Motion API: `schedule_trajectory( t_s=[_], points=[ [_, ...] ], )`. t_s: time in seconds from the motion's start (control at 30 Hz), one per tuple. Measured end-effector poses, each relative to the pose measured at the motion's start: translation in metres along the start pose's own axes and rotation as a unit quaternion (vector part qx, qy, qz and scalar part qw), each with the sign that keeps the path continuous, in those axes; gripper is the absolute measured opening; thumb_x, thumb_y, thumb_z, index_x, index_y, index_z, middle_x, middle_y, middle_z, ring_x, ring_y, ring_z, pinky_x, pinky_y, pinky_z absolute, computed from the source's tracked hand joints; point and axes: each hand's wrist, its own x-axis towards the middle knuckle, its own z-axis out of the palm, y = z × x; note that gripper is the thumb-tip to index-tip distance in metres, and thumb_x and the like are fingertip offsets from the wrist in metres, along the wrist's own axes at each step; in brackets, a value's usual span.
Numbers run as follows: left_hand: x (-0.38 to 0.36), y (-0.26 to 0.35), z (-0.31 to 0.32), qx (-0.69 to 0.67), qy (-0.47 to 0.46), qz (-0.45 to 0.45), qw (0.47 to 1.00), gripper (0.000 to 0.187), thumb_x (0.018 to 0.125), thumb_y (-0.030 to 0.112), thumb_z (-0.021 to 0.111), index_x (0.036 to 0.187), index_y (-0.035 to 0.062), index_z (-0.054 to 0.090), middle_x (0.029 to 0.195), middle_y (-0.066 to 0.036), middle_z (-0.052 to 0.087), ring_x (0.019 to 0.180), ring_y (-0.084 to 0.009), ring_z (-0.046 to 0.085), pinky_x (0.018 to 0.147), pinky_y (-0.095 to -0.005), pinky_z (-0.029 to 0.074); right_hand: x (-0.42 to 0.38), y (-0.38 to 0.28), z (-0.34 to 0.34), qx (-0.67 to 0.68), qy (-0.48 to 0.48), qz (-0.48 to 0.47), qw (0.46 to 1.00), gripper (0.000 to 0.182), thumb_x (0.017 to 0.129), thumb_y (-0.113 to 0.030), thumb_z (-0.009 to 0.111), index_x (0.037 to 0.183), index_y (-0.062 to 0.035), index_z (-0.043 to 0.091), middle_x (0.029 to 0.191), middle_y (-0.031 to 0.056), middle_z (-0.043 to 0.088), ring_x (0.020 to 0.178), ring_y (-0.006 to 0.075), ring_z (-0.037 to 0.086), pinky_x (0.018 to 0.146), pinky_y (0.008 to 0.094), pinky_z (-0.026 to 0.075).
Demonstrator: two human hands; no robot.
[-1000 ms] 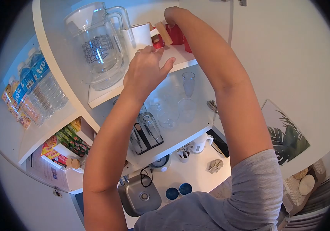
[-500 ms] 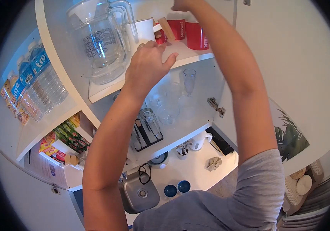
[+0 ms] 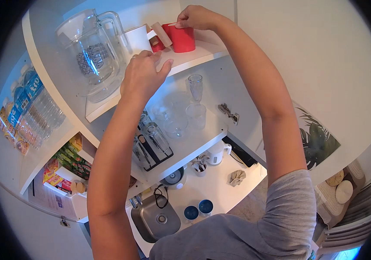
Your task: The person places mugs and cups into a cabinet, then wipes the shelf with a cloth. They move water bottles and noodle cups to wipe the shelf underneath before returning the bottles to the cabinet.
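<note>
On the top shelf of the cupboard (image 3: 200,57), a red mug (image 3: 183,41) stands at the right end of a row. My right hand (image 3: 197,17) reaches over it from the right, thumb and fingers closed at its rim. Lower and to the left, my left hand (image 3: 142,76) rests at the shelf's front edge, thumb spread from the fingers, holding nothing visible. Just beyond its fingertips are a white mug (image 3: 138,39), a flat tan piece (image 3: 161,34) and another red mug (image 3: 156,43), partly hidden. A clear pitcher (image 3: 94,60) stands to the left.
Glasses (image 3: 195,89) and a black rack (image 3: 153,151) occupy the shelf below. Farther down are a sink (image 3: 155,219), two blue-lined cups (image 3: 205,206) and a white kettle (image 3: 216,154). Water bottles (image 3: 31,99) stand at left. A hinge (image 3: 229,113) sticks out from the cupboard's right side.
My right hand has come down from the top of the view onto the red mug's rim. The mug's printed lettering has turned out of sight. The view has shifted slightly; my left hand stays near the shelf edge.
</note>
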Motion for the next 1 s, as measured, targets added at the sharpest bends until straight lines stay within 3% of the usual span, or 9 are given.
schedule_trajectory(
  t_s=[0.27, 0.33, 0.63, 0.77, 0.83, 0.87, 0.93, 1.0],
  points=[
    [0.001, -0.004, 0.004, 0.009, 0.011, 0.010, 1.000, 0.043, 0.086, 0.038, 0.057, 0.106, 0.0019, 0.069, 0.103, -0.020, 0.064, 0.096, -0.0352, 0.061, 0.086, -0.0429, 0.049, 0.013, -0.013, 0.019, 0.026, 0.027, 0.029, 0.999, 0.025, 0.085, -0.029, 0.066, 0.089, -0.0058, 0.072, 0.078, 0.0134, 0.068, 0.073, 0.0246, 0.061, 0.072, 0.0360, 0.048],
    [0.001, -0.003, 0.003, -0.004, 0.004, 0.010, 1.000, 0.042, 0.086, 0.038, 0.058, 0.104, 0.0015, 0.069, 0.101, -0.020, 0.064, 0.094, -0.0351, 0.061, 0.084, -0.0431, 0.049, 0.014, -0.017, 0.024, 0.001, 0.074, 0.015, 0.997, 0.028, 0.082, -0.034, 0.068, 0.087, -0.0075, 0.073, 0.077, 0.0132, 0.069, 0.075, 0.0287, 0.065, 0.073, 0.0388, 0.052],
    [0.001, -0.003, 0.002, -0.013, 0.004, 0.015, 1.000, 0.046, 0.086, 0.039, 0.059, 0.103, -0.0027, 0.069, 0.103, -0.022, 0.064, 0.095, -0.0369, 0.061, 0.087, -0.0430, 0.047, 0.032, -0.018, 0.050, -0.059, 0.156, 0.015, 0.986, 0.024, 0.081, -0.032, 0.065, 0.087, -0.0112, 0.075, 0.086, 0.0147, 0.069, 0.085, 0.0333, 0.065, 0.080, 0.0416, 0.051],
    [0.001, -0.005, 0.003, -0.015, 0.001, 0.018, 1.000, 0.046, 0.086, 0.039, 0.058, 0.101, -0.0033, 0.069, 0.101, -0.023, 0.064, 0.093, -0.0371, 0.061, 0.086, -0.0428, 0.047, 0.031, -0.022, 0.041, -0.052, 0.134, 0.019, 0.989, 0.018, 0.082, -0.019, 0.063, 0.090, -0.0058, 0.073, 0.084, 0.0162, 0.070, 0.075, 0.0269, 0.067, 0.073, 0.0365, 0.053],
    [0.001, -0.008, 0.007, -0.015, 0.052, 0.061, 0.997, 0.041, 0.085, 0.036, 0.059, 0.091, -0.0036, 0.069, 0.090, -0.022, 0.065, 0.083, -0.0357, 0.063, 0.079, -0.0429, 0.050, 0.032, -0.027, 0.029, 0.034, 0.222, 0.046, 0.973, 0.022, 0.082, -0.028, 0.067, 0.082, -0.0069, 0.073, 0.080, 0.0128, 0.069, 0.075, 0.0283, 0.067, 0.073, 0.0384, 0.052],
    [0.001, -0.010, 0.008, -0.014, 0.051, 0.059, 0.997, 0.041, 0.085, 0.036, 0.059, 0.091, -0.0036, 0.069, 0.090, -0.022, 0.065, 0.083, -0.0357, 0.063, 0.079, -0.0429, 0.050, 0.033, -0.030, 0.025, 0.036, 0.220, 0.045, 0.974, 0.022, 0.082, -0.028, 0.067, 0.082, -0.0069, 0.073, 0.080, 0.0128, 0.069, 0.075, 0.0283, 0.067, 0.073, 0.0384, 0.052],
    [0.001, -0.006, 0.006, -0.013, 0.032, 0.041, 0.999, 0.040, 0.085, 0.033, 0.059, 0.091, -0.0046, 0.069, 0.086, -0.021, 0.065, 0.081, -0.0354, 0.063, 0.078, -0.0427, 0.050, 0.035, -0.032, 0.018, 0.192, 0.158, -0.005, 0.969, 0.036, 0.082, -0.034, 0.066, 0.092, 0.0004, 0.070, 0.086, 0.0214, 0.068, 0.077, 0.0333, 0.065, 0.072, 0.0403, 0.050],
    [0.000, -0.005, 0.006, -0.012, 0.029, 0.042, 0.999, 0.039, 0.085, 0.032, 0.059, 0.092, -0.0045, 0.069, 0.089, -0.021, 0.064, 0.083, -0.0352, 0.063, 0.079, -0.0422, 0.051, 0.046, -0.033, 0.022, 0.174, 0.168, -0.011, 0.970, 0.033, 0.083, -0.031, 0.065, 0.092, 0.0003, 0.070, 0.085, 0.0209, 0.068, 0.076, 0.0320, 0.065, 0.072, 0.0393, 0.051]
  ],
)
